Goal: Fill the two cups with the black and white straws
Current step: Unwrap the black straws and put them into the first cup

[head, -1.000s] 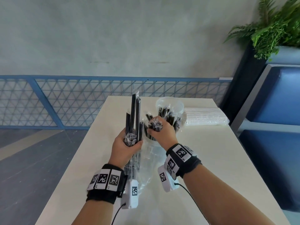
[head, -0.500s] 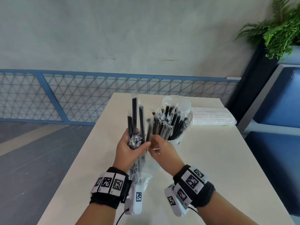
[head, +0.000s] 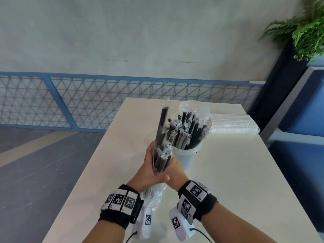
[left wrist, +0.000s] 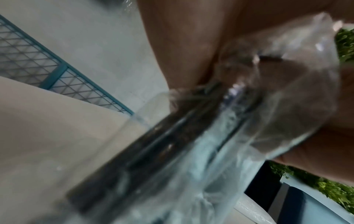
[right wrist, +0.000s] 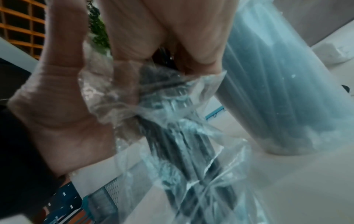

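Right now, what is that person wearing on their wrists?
Bare forearms, no sleeves. Each wrist has a black band carrying white square tags with black pixel codes: left hand, right hand. A white tagged camera box hangs under each wrist, trailing a thin black cable.

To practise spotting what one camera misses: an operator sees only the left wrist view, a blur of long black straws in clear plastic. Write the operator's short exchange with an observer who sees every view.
Operator: Which hands hold this bundle?
Observer: Both. In the head view the left hand and the right hand grip the clear plastic bag of long black straws near its lower end.
Operator: Has any cup been filled?
Observer: Yes, the translucent plastic cup just beyond the hands is packed with wrapped black straws.
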Tool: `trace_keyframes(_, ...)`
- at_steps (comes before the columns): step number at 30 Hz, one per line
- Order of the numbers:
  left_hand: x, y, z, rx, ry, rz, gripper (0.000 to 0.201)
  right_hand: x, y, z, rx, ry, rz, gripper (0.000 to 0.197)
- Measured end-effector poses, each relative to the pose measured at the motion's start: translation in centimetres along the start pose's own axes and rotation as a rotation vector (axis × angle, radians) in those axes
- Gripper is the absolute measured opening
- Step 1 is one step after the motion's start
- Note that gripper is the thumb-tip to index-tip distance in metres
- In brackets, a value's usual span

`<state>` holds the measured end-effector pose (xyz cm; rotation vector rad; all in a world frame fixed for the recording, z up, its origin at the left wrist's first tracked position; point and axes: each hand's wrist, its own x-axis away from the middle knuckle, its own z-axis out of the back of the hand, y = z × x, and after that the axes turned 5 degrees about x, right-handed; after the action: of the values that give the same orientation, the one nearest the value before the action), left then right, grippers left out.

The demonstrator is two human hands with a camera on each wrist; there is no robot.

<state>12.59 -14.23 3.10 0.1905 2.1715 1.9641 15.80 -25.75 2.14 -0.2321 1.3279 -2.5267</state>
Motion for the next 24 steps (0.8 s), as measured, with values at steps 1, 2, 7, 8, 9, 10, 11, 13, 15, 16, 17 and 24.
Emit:
trace_keyframes(1, 0.1, 0.0, 0.2, -0.005, -0.038, 0.029, 0.117, 0.0, 0.0, -0.1, -0.056, 0.02, -0.038, 0.061)
trace_keyframes(2, 0.3, 0.0, 0.2, -0.014, -0.08, 0.056, 0.119, 0.0, 0.1, -0.2, -0.143, 0.051, -0.077, 0.057)
trace_keyframes(7, 0.8, 0.2, -0.1, -0.157, -0.13, 0.075, 0.096, 0.4, -0.4, 0.3, -0.349, 0.176, -0.142, 0.035)
trace_keyframes(8, 0.8, 0.1, 0.0, -0.203, -0.11, 0.057, 0.094, 0.5, -0.6, 0.5, -0.361, 0.185, -0.136, 0.034)
trace_keyframes(9, 0.8, 0.1, 0.2, -0.229, -0.099, 0.042, 0.093, 0.5, -0.8, 0.5, -0.372, 0.192, -0.132, 0.033)
trace_keyframes(10, 0.7, 0.3, 0.4, -0.243, -0.096, 0.029, 0.092, 0.6, -1.0, 0.6, -0.383, 0.201, -0.127, 0.034)
trace_keyframes(11, 0.6, 0.3, 0.6, -0.258, -0.091, 0.018, 0.092, 0.7, -1.3, 0.7, -0.391, 0.209, -0.125, 0.034)
trace_keyframes(13, 0.4, 0.6, 0.8, -0.284, -0.083, 0.005, 0.094, 0.7, -1.9, 1.1, -0.397, 0.222, -0.11, 0.037)
trace_keyframes(15, 0.3, 0.8, 0.8, -0.29, -0.072, 0.007, 0.094, 0.4, -2.4, 1.8, -0.401, 0.243, -0.098, 0.04)
trace_keyframes(16, 0.3, 0.9, 0.7, -0.29, -0.035, 0.003, 0.092, 0.2, -2.7, 2.3, -0.413, 0.26, -0.101, 0.042)
trace_keyframes(17, 0.4, 0.7, 0.6, -0.285, 0.034, -0.014, 0.089, 0.0, -2.9, 2.8, -0.422, 0.275, -0.11, 0.043)
trace_keyframes(24, -0.8, -0.2, 0.0, -0.257, 0.356, -0.172, 0.024, -0.1, -3.8, 4.0, -0.423, 0.292, -0.099, 0.041)
